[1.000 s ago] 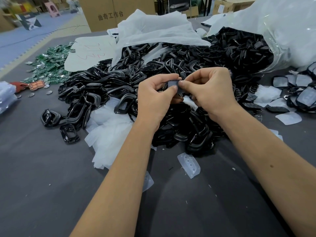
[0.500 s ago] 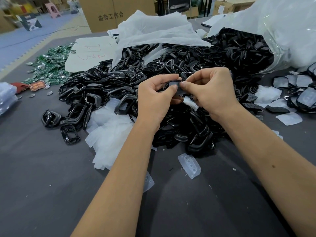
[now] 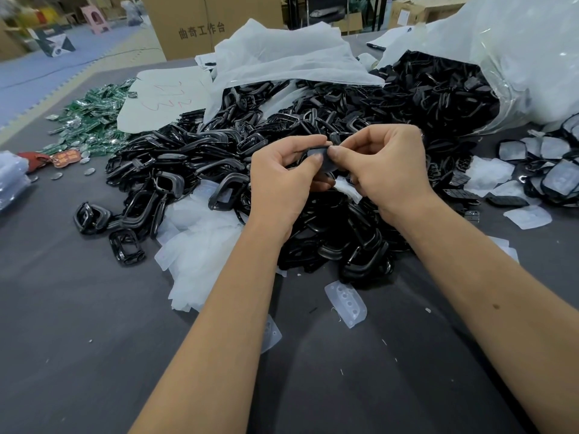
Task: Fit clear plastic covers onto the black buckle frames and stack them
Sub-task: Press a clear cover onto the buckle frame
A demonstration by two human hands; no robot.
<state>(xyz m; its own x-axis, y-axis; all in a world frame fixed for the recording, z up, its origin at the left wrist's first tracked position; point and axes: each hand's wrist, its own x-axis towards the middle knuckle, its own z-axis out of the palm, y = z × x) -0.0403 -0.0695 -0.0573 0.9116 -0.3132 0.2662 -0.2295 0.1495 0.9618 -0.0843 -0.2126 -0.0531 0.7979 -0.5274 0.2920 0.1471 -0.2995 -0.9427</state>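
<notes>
Pinching buckle frame between left hand, right hand.

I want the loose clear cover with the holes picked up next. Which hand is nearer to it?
Right. The right hand is up-right of the clear cover; the left hand is farther, up-left.

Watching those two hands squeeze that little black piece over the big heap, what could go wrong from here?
1. Both the left hand and right hand pinch the buckle frame only at its edges; it could slip and vanish into the black pile beneath.
2. A loose clear cover lies beside the forearms, so a sweep could knock it away.
</notes>
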